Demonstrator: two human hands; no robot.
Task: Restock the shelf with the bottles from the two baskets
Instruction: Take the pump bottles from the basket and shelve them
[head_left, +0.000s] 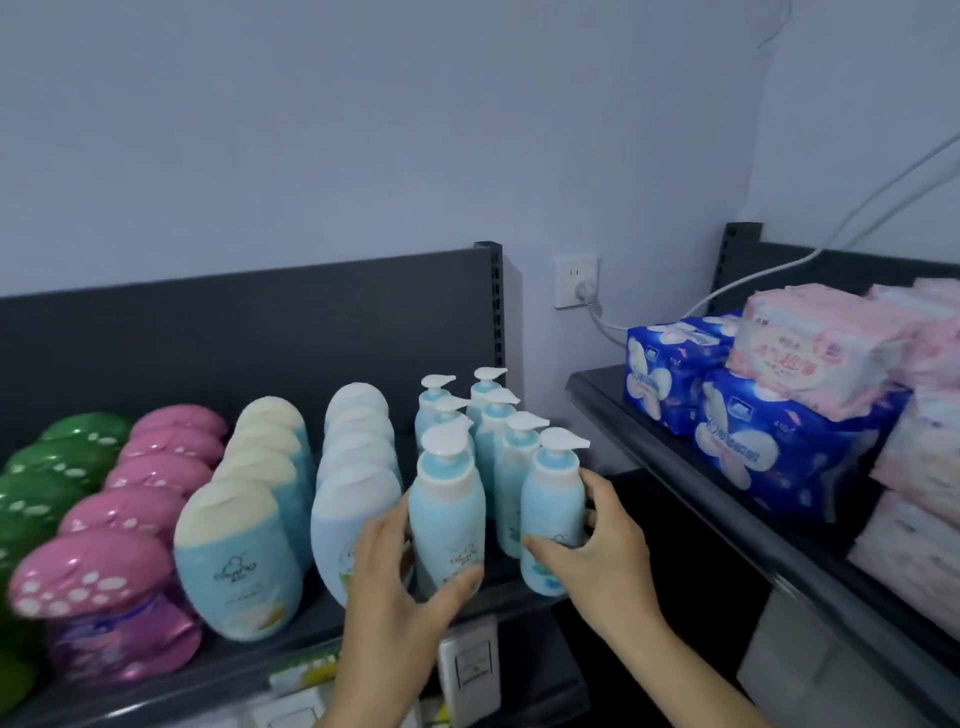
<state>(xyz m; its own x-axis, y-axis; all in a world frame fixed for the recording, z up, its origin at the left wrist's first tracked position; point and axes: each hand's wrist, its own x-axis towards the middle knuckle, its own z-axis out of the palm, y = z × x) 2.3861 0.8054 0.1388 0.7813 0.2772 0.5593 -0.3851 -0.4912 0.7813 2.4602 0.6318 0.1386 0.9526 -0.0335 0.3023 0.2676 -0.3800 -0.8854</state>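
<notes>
**Inspector:** Report on the hands.

**Assessor:** The left hand (395, 587) is gripping the front-left pump bottle (449, 509) low on its body, with the thumb lying across the front. The right hand (597, 545) is wrapping the front-right pump bottle (550, 499) from the side. Both bottles are standing upright at the front of the shelf (291, 644), heading the two rows of pump bottles (488, 415) behind them.

**Inspector:** What are you flagging as risks?

**Assessor:** Both bottles are sitting close to the front lip, so a careless release is risking a forward tip off the edge. A hard shove back is risking a chain of knocks through the tall, narrow rows. The spouts are all jutting rightward and could be catching on one another.

**Inspector:** What are you failing to verify?

**Assessor:** The two baskets are lying outside the view, so I am not counting the remaining stock. Fingers are hiding the bottle bases, so I cannot tell whether they are resting on the shelf. The price tags (470, 670) are blurring past reading.
</notes>
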